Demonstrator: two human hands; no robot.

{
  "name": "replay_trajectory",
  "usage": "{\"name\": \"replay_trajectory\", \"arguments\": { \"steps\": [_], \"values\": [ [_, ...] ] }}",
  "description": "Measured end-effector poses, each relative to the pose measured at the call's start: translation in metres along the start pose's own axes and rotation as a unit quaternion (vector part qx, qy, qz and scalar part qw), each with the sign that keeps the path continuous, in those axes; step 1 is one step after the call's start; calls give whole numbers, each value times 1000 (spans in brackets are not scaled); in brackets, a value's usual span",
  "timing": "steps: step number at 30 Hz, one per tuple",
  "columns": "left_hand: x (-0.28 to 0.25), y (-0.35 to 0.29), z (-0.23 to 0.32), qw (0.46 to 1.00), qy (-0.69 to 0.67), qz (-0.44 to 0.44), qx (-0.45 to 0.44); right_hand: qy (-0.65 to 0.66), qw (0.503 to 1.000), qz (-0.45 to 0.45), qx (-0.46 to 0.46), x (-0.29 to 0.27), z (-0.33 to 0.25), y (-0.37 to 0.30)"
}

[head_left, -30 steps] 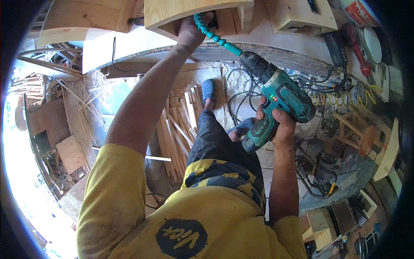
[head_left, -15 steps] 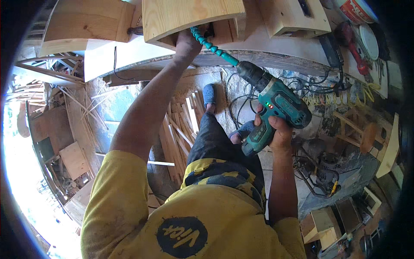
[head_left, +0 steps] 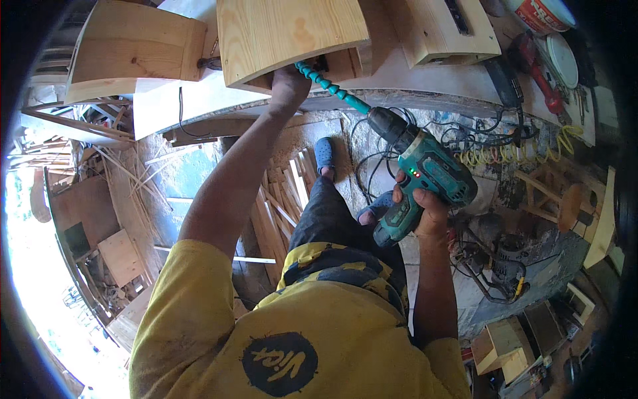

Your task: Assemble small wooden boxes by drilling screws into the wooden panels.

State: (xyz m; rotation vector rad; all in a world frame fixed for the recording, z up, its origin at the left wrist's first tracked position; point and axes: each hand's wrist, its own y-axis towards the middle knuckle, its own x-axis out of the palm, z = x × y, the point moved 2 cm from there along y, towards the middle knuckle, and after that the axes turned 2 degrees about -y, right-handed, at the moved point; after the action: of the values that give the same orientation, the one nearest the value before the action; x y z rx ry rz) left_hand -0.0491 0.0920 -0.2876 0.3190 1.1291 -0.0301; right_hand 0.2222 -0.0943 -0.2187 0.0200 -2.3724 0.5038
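My right hand [head_left: 430,211] is wrapped around the grip of a teal cordless drill [head_left: 435,174], with small lights glowing on its side. From its black chuck a teal segmented flexible drill shaft [head_left: 335,91] runs up and left into the open front of a pale wooden box [head_left: 292,30]. My left hand [head_left: 290,86] reaches under the top panel of that box, beside the shaft's far end. Its fingers are hidden inside, so whether they grip the shaft does not show. A small dark part [head_left: 321,63] shows next to it.
Similar wooden boxes stand left [head_left: 136,50] and right [head_left: 445,33] on the workbench [head_left: 159,106]. A red-handled tool [head_left: 541,73] and a white-and-red bucket [head_left: 541,14] lie at its right. Cables, a coiled yellow hose [head_left: 525,154] and wood strips [head_left: 282,199] cover the floor.
The drill has dropped slightly down in the picture with my right hand. The whole view has shifted a little; my left hand stays inside the box.
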Motion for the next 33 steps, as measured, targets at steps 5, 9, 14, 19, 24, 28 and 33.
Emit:
{"name": "replay_trajectory", "arguments": {
  "steps": [5, 9, 14, 19, 24, 28, 33],
  "values": [
    [19, -5, -11, 988, 130, 43, 69, 31, 999, 2, 12, -2, -4, -3],
    [21, -1, -9, 914, -388, 69, -93, 0, 1000, -4, -5, -4, -3, -5],
    [-1, 1, 15, 939, -290, -10, -184, 22, 999, 27, 11, -6, -4, -8],
    [-2, -1, 15, 920, -363, 29, -148, 18, 1000, 12, 1, 1, -7, -11],
    [22, -1, -1, 985, -116, 5, -124, 32, 999, 37, -9, -2, 0, -12],
    [18, -1, 7, 973, -195, 72, -99, 39, 999, 25, -18, -11, 4, -12],
    [26, -6, -9, 979, -154, 48, -121, 39, 999, 25, -14, -16, 12, -18]
  ]
}}
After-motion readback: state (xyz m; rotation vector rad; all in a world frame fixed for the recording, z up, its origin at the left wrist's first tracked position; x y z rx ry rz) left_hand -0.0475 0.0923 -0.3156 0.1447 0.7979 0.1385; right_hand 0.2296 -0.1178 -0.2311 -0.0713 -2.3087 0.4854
